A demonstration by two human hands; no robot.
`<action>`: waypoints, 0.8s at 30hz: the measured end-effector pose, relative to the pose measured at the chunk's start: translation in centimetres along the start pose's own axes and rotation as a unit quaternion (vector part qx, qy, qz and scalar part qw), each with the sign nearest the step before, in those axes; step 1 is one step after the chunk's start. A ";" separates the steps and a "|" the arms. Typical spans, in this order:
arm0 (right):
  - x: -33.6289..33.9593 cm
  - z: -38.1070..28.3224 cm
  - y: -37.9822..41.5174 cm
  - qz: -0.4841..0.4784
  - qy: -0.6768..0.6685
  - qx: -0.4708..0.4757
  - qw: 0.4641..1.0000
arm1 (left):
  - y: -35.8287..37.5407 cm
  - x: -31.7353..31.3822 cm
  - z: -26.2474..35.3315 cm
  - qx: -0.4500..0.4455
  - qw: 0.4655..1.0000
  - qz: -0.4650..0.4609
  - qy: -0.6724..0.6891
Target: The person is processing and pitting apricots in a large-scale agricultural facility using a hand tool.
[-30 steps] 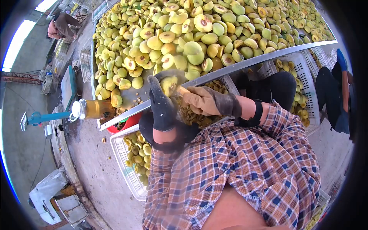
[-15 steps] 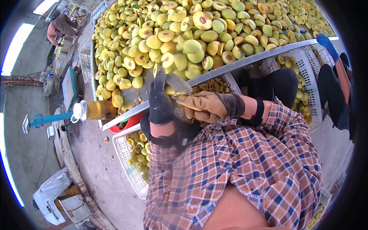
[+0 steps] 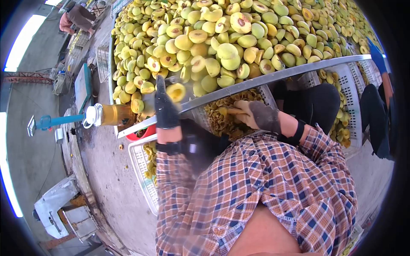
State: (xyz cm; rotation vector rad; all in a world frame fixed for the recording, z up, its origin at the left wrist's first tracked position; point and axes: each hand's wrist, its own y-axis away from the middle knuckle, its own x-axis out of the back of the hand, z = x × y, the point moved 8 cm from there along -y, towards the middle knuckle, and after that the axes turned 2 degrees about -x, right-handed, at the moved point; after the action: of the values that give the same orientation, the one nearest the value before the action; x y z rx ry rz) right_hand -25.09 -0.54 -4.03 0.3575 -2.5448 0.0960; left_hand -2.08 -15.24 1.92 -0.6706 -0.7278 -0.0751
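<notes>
My left hand, in a black glove, is raised over the near rim of the metal sorting table. A yellow peach half, its cut face toward me, lies against its fingers, which are partly smeared by motion. My right hand, in a tan and brown glove, is closed around a thin tool with a wooden-looking handle; its tip is hard to make out. That hand is lower, over a crate of peach pieces. Many cut peaches are heaped on the table beyond both hands.
A jar of amber liquid with a white lid stands at the table's left corner. White crates with peach halves are beside my legs, over a red basin. A co-worker's blue-gloved hand is far right; another person bends at upper left.
My hands have moved apart. The left went left with a peach half beside its fingers; the right, with the tool, drew away to the right over the crate. The view shifted slightly.
</notes>
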 end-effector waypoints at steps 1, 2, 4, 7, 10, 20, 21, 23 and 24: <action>0.4 1.2 0.5 0.014 -0.045 -0.035 0.998 | -1.2 1.6 -1.4 0.064 0.997 -0.045 0.007; 0.3 2.2 0.9 0.007 -0.110 -0.058 0.992 | -1.7 1.7 -4.7 0.248 0.956 -0.122 0.100; 0.1 3.5 1.0 0.007 -0.176 -0.091 0.980 | -2.7 2.3 -7.5 0.077 0.974 -0.142 -0.161; 0.5 3.1 0.5 0.039 -0.113 -0.098 0.988 | -3.1 0.8 -9.5 0.126 0.934 -0.230 -0.243; 0.7 1.9 0.1 0.003 -0.116 -0.147 0.982 | -3.3 0.0 -10.0 0.201 0.902 -0.247 -0.292; -0.7 -0.8 -0.2 -0.087 -0.441 -0.187 0.874 | 0.0 -1.0 -7.8 0.083 0.946 -0.226 -0.217; -1.2 -0.4 -0.6 -0.083 -0.411 -0.168 0.892 | -0.3 -1.8 -5.8 0.031 0.960 -0.233 -0.149; -0.5 -2.4 -0.7 -0.084 -0.399 -0.155 0.900 | -0.6 -3.3 -5.1 0.087 0.951 -0.281 -0.098; -0.2 -3.0 -0.6 -0.084 -0.394 -0.150 0.903 | -0.5 -4.0 -4.7 0.115 0.943 -0.305 -0.071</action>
State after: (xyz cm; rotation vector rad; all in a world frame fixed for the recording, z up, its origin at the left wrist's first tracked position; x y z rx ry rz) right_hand -23.19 -0.67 -1.56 0.5782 -3.2258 -0.6240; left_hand -2.53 -19.05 -2.93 -0.2071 -1.0487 -0.5076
